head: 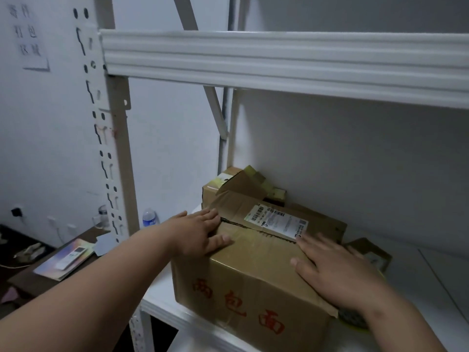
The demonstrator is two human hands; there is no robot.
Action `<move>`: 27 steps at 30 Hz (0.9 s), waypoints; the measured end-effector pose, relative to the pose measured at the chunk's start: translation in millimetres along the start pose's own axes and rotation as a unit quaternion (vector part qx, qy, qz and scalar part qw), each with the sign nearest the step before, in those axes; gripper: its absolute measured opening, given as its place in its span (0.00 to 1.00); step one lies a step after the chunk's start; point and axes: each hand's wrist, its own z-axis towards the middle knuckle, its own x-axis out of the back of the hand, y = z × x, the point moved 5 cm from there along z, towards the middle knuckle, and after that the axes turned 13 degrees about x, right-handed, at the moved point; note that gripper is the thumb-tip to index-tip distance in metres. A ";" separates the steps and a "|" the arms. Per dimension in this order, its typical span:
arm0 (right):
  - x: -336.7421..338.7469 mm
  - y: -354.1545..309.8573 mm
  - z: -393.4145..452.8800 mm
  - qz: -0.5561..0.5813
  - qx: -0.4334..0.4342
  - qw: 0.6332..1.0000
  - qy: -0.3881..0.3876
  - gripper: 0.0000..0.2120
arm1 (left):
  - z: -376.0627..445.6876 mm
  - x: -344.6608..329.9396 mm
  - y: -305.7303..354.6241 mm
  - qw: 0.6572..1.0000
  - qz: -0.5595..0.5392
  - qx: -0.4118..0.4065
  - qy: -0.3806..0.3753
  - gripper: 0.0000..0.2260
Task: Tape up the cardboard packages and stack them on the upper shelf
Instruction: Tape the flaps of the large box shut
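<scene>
A large brown cardboard box (253, 283) with red characters on its front and a white shipping label on top stands on the white lower shelf (162, 301). Its two top flaps meet at a dark seam. My left hand (200, 232) lies flat on the box's top left corner, fingers spread. My right hand (337, 273) presses flat on the top right flap. A smaller cardboard box (228, 184) with loose flaps sits behind it. A tape roll (352, 318) peeks out under my right wrist. The upper shelf beam (279, 62) runs overhead.
A perforated white upright (106, 158) stands at the left. Beyond it, a dark desk (33, 280) carries a colourful card, a water bottle (149, 217) and a jar. Another open carton (370, 252) sits to the right of the big box. The wall has a paper sign.
</scene>
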 end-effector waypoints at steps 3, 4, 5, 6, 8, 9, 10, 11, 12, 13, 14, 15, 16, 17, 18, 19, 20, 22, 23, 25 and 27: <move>1.2 -3.1 0.6 -0.005 -0.002 1.000 0.002 0.30 | -1.4 2.5 -1.8 1.000 0.009 -0.006 0.026 0.46; 1.6 -3.9 1.2 -0.007 -0.003 1.000 0.005 0.30 | -2.0 5.2 -1.5 0.999 0.003 -0.003 0.041 0.48; 1.6 -4.3 1.2 -0.010 -0.001 1.000 0.009 0.31 | -2.1 8.5 -1.1 0.998 -0.004 0.002 0.059 0.49; 1.3 -3.8 0.7 -0.012 -0.001 1.000 0.012 0.31 | -2.4 12.0 0.2 0.997 -0.010 0.011 0.079 0.49; 0.2 -1.6 -1.0 -0.019 -0.001 1.000 0.022 0.31 | -8.6 16.5 10.1 0.992 -0.030 0.018 0.123 0.50; -0.4 -0.9 -1.6 -0.022 -0.001 0.999 0.031 0.31 | -13.7 17.0 19.6 0.990 -0.045 0.001 0.136 0.50; -0.2 -0.8 -1.6 -0.022 -0.002 0.999 0.041 0.31 | -19.5 16.7 32.1 0.989 -0.053 -0.030 0.132 0.50; 1.0 -1.1 -2.0 -0.021 -0.002 0.998 0.052 0.32 | -25.9 14.5 46.9 0.991 -0.044 -0.069 0.107 0.51; 2.2 -1.4 -2.1 -0.018 -0.001 0.998 0.064 0.32 | -31.5 10.7 62.1 0.991 -0.020 -0.106 0.073 0.52; 4.5 -1.9 -3.1 -0.016 0.000 0.997 0.079 0.33 | -34.6 6.2 74.9 0.990 0.004 -0.134 0.041 0.53; 7.6 -0.1 -5.0 -0.018 -0.001 0.995 0.100 0.34 | -33.9 2.3 83.1 0.988 0.018 -0.150 0.018 0.54; 11.0 4.8 -8.9 -0.018 -0.006 0.991 0.130 0.36 | -30.4 -0.2 87.3 0.988 0.020 -0.154 0.008 0.55; 15.1 12.5 -15.0 -0.009 -0.019 0.986 0.168 0.38 | -25.6 -1.6 88.1 0.988 0.015 -0.152 0.008 0.55; 19.2 23.2 -23.7 0.021 -0.037 0.976 0.213 0.39 | -22.0 -2.4 87.6 0.989 0.008 -0.149 0.012 0.56; 20.7 38.6 -34.6 0.079 -0.059 0.961 0.260 0.38 | -20.3 -3.3 87.0 0.989 0.004 -0.147 0.016 0.56; 18.9 55.3 -46.9 0.170 -0.079 0.935 0.302 0.37 | -19.9 -4.1 86.6 0.989 0.004 -0.148 0.019 0.56; 12.1 71.8 -59.2 0.285 -0.094 0.896 0.329 0.37 | -19.7 -4.9 86.3 0.989 0.004 -0.148 0.021 0.56; -16.3 89.8 -74.7 0.543 -0.098 0.777 0.305 0.50 | -19.6 -5.3 87.2 0.989 0.004 -0.144 0.018 0.56; -36.1 92.0 -75.2 0.652 -0.087 0.699 0.279 0.56 | -19.6 -5.1 87.9 0.990 0.002 -0.142 0.016 0.56; -73.6 89.7 -68.9 0.779 -0.069 0.574 0.243 0.61 | -19.4 -4.4 89.2 0.990 0.000 -0.139 0.012 0.56; -94.4 84.0 -59.5 0.831 -0.063 0.493 0.252 0.64 | -20.4 -3.6 89.4 0.991 0.000 -0.135 0.014 0.56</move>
